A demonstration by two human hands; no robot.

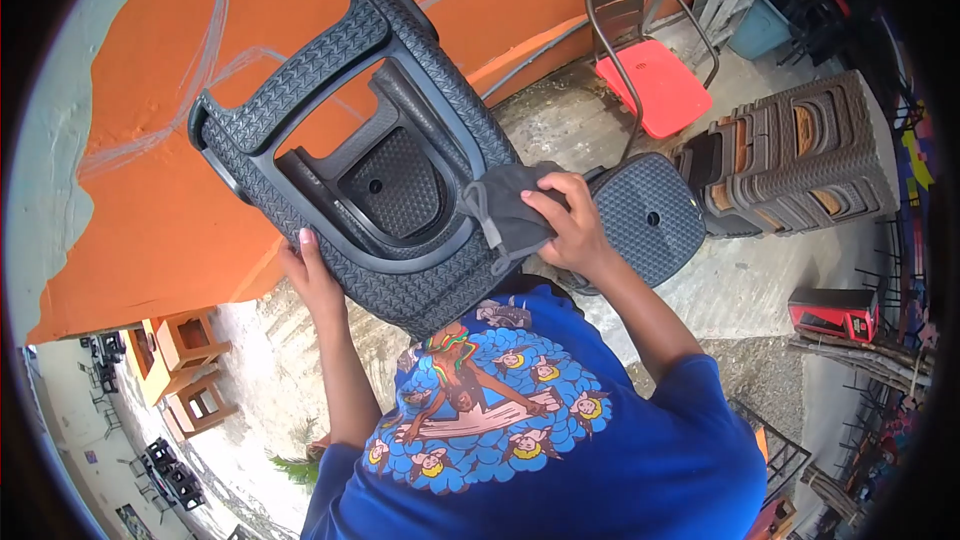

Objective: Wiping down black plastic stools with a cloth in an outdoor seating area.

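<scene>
A dark grey plastic stool (pixel 442 109) with a woven texture is tilted up in front of my body, its open legs pointing away to the upper left. My left hand (pixel 313 277) grips its near left edge, thumb on the outer face. In my right hand (pixel 574 225) is a bunched dark grey cloth (pixel 517 202), with a hem and a pale tag showing, pressed against the stool's right side. Through the opening, the underside of a seat panel (pixel 394 184) with a round hole is visible. Another dark stool (pixel 649 221) stands just right of my right hand.
An orange wall (pixel 150 240) rises ahead on the left. A metal armchair with a red seat (pixel 656 86) stands beyond the second stool. Stacked brown stools (pixel 810 154) lie at the right, near a red and black box (pixel 834 315). Wooden stools (pixel 196 405) are at the lower left.
</scene>
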